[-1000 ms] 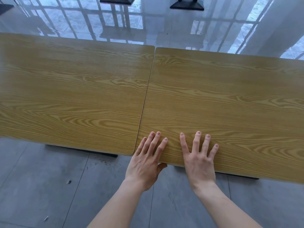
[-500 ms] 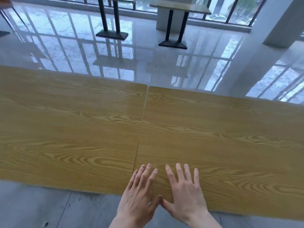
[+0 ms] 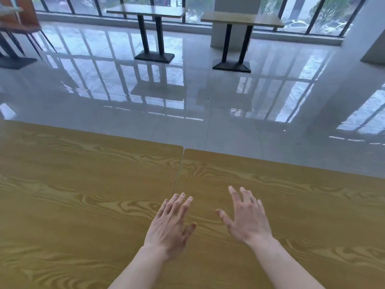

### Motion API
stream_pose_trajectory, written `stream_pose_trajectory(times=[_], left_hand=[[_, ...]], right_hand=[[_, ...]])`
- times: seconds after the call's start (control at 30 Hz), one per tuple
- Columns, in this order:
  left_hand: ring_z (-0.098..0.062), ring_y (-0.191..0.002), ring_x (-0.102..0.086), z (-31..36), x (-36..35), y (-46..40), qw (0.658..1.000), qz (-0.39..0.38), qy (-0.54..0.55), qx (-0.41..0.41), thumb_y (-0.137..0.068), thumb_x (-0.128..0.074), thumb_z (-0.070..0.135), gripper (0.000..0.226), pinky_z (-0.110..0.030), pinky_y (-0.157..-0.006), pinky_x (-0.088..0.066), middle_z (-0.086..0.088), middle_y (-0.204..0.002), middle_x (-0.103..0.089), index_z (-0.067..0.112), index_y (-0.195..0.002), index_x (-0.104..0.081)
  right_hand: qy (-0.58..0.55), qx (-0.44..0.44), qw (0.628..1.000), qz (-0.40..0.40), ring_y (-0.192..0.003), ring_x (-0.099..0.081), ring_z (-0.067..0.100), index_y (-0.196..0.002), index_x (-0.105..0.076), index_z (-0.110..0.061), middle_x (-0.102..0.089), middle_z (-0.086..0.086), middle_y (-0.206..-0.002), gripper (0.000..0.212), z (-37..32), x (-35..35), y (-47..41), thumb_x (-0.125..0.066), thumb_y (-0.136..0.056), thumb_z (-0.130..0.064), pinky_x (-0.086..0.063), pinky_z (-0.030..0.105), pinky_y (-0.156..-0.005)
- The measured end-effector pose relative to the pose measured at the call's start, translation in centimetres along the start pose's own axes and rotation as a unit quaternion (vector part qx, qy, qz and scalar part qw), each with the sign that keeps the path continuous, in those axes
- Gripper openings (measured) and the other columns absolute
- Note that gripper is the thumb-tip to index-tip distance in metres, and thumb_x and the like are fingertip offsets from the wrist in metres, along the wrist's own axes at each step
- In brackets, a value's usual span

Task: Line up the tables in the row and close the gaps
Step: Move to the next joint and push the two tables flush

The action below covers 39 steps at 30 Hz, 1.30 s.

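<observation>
Two wood-grain tables fill the lower half of the view, the left table (image 3: 73, 195) and the right table (image 3: 302, 205). They meet along a thin dark seam running up from my left fingertips to the far edge. Their far corners sit almost level. My left hand (image 3: 170, 224) is open, fingers together, over the right table beside the seam. My right hand (image 3: 248, 217) is open with fingers spread, over the right table further right. Neither hand holds anything; whether they touch the top is unclear.
Glossy grey tiled floor (image 3: 187, 97) stretches beyond the tables. Two more tables on black pedestal bases stand by the windows, one at centre (image 3: 150, 11) and one at right (image 3: 239, 19). An orange chair (image 3: 18, 21) is at far left, a white pillar (image 3: 366, 38) at right.
The view has tilted up, showing more floor and the window tables. Both hands have left the near edge and moved forward over the right table, the right hand spreading away from the left.
</observation>
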<state>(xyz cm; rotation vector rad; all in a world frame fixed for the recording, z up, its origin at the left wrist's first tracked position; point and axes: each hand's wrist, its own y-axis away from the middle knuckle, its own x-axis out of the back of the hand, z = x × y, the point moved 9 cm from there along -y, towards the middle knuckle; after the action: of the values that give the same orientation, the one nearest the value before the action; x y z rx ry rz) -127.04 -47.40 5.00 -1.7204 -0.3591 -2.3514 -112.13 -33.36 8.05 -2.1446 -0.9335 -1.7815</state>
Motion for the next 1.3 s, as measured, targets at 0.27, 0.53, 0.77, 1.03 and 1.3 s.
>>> stream_pose_trajectory(times=[0.27, 0.53, 0.77, 1.03, 1.3], left_hand=[[-0.013, -0.154, 0.011, -1.5, 1.6, -14.0, 1.0, -0.009, 0.003, 0.016, -0.102, -0.03, 0.057, 0.072, -0.034, -0.124, 0.006, 0.005, -0.17, 0.003, 0.03, -0.16, 0.003], [-0.017, -0.155, 0.004, -3.6, -1.5, -25.9, 0.999, -0.044, 0.023, -0.023, -0.103, -0.04, 0.051, 0.073, -0.036, -0.125, 0.003, 0.0, -0.17, -0.005, 0.026, -0.161, -0.004], [-0.018, -0.155, -0.002, -3.2, -5.7, -31.5, 0.993, -0.092, 0.033, -0.064, -0.104, -0.036, 0.05, 0.069, -0.036, -0.125, 0.001, -0.002, -0.169, -0.011, 0.022, -0.161, -0.009], [-0.017, -0.15, -0.024, -3.4, -6.2, -33.0, 0.989, -0.112, 0.024, -0.09, -0.103, -0.029, 0.059, 0.064, -0.033, -0.122, -0.012, 0.001, -0.163, -0.032, 0.025, -0.157, -0.026], [-0.024, -0.108, -0.062, -3.6, -5.8, -33.4, 0.988, -0.135, -0.014, -0.077, -0.099, -0.029, 0.064, 0.051, -0.038, -0.083, -0.039, 0.002, -0.116, -0.068, 0.026, -0.123, -0.054]], right_hand=[[0.023, -0.015, 0.999, -0.025, -0.156, -0.012, 0.03, -0.161, -0.01, -0.027, -0.016, 0.014, -0.168, 0.082, 2.2, 1.8, -12.5, -0.044, -0.097, -0.064, -0.016, 0.052, -0.125], [0.023, -0.046, 0.998, -0.037, -0.153, -0.019, 0.029, -0.159, -0.021, -0.025, -0.028, 0.013, -0.164, 0.074, 3.2, -1.0, -22.4, -0.04, -0.098, -0.063, -0.021, 0.05, -0.123], [0.071, -0.069, 0.994, -0.056, -0.133, -0.049, 0.028, -0.143, -0.051, -0.027, -0.062, 0.007, -0.137, 0.06, 5.5, -4.1, -27.7, -0.02, -0.102, -0.059, -0.023, 0.053, -0.118], [0.081, -0.043, 0.995, -0.034, -0.103, -0.061, 0.029, -0.111, -0.064, -0.026, -0.07, 0.003, -0.108, 0.066, 4.4, -4.6, -28.6, -0.009, -0.097, -0.062, -0.039, 0.05, -0.096], [0.091, -0.035, 0.995, -0.021, -0.093, -0.06, 0.027, -0.086, -0.052, -0.025, -0.068, 0.001, -0.094, 0.063, 4.4, -4.9, -29.1, -0.004, -0.096, -0.065, -0.038, 0.047, -0.087]])
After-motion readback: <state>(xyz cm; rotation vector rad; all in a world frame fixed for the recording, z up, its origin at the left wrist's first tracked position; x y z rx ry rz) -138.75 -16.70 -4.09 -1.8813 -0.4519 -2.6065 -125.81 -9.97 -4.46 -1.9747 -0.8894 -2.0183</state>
